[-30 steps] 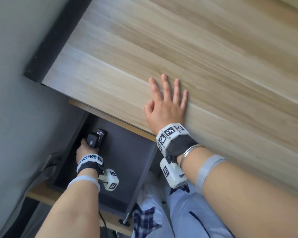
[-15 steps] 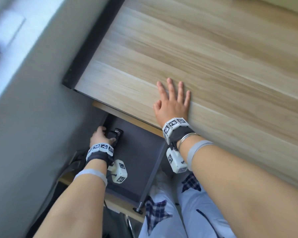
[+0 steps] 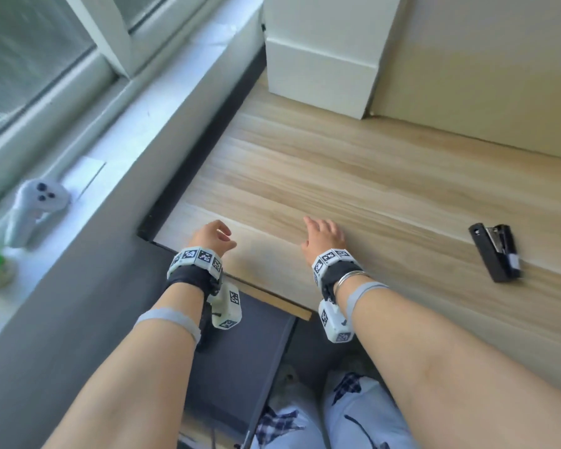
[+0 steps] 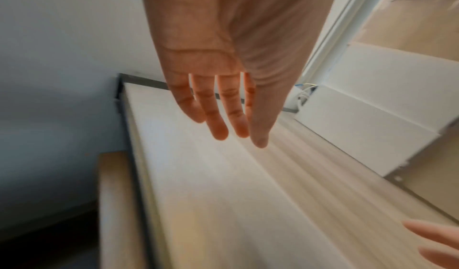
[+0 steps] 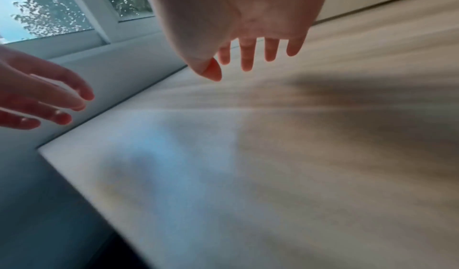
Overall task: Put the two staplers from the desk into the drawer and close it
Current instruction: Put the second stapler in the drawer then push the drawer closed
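Left hand [image 3: 212,236], a second ago lowering one stapler into the dark drawer [image 3: 240,345], now hovers empty, fingers relaxed, like the right hand [image 3: 324,236]; black metal stapler [image 3: 496,251] waits at three o'clock on the wooden surface [image 3: 337,176].

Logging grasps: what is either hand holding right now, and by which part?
Nothing. The left hand and right hand are both empty above the desk; the stapler lies untouched.

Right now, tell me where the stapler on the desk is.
In the head view the black stapler lies on the wooden desk near its front edge, far right, well apart from the right hand.
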A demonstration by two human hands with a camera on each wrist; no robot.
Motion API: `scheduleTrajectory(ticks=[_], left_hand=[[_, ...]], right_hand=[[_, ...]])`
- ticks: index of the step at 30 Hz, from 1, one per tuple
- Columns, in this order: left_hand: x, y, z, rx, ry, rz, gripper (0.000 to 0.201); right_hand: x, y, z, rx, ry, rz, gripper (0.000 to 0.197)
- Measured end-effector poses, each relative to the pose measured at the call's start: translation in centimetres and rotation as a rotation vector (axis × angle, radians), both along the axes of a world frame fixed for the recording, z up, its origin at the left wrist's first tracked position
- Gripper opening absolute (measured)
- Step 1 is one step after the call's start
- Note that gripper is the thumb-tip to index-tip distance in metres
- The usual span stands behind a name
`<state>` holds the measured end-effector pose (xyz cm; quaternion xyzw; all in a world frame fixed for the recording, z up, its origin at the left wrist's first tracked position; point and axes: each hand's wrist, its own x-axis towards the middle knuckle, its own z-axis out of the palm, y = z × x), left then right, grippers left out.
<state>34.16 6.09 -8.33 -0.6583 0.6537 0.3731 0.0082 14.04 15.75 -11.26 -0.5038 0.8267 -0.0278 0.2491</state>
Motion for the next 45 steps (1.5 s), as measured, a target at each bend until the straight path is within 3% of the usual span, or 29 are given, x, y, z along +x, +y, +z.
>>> scheduleTrajectory(ticks=[5,15,17,20,23,28,34,38,42,45], left_hand=[[-9.3,0.2,0.9,0.019,0.038,-0.157,0.017],[-26.2,4.0,-0.9,0.055,0.049,-0.452,0.016],[-28.5,4.9,-1.3,0.066,0.034,-0.49,0.02],[-30.7,5.9,-2.0,0.063,0.0,-0.518,0.007],[-31.7,6.4,-2.7,0.068,-0.02,-0.511,0.015],[-31.3,6.9,-3.2,0.062,-0.062,-0.478,0.019],[-30.1,7.2,-3.3,0.075,-0.081,-0.431,0.022],[-29.0,7.1,-3.0,0.044,-0.056,-0.417,0.008],[-27.0,6.7,-2.8,0.011,-0.032,-0.4,0.008],[-24.8,6.3,-2.5,-0.007,-0.022,-0.407,0.012]], right_hand=[[-8.5,2.8,2.2,0.008,0.089,-0.136,0.051],[-24.5,12.1,3.1,0.136,0.231,-0.502,0.04],[-26.4,13.5,2.8,0.154,0.216,-0.577,0.044],[-28.4,14.3,2.0,0.222,0.118,-0.702,0.064],[-29.7,14.2,1.3,0.183,-0.034,-0.79,0.074],[-29.8,13.9,0.5,0.161,-0.134,-0.798,0.094],[-29.5,13.7,0.8,0.201,-0.111,-0.74,0.077],[-27.8,13.3,1.6,0.236,-0.061,-0.666,0.068],[-25.1,12.5,2.3,0.065,-0.062,-0.595,0.069],[-22.4,11.6,3.1,0.044,-0.053,-0.477,0.068]])
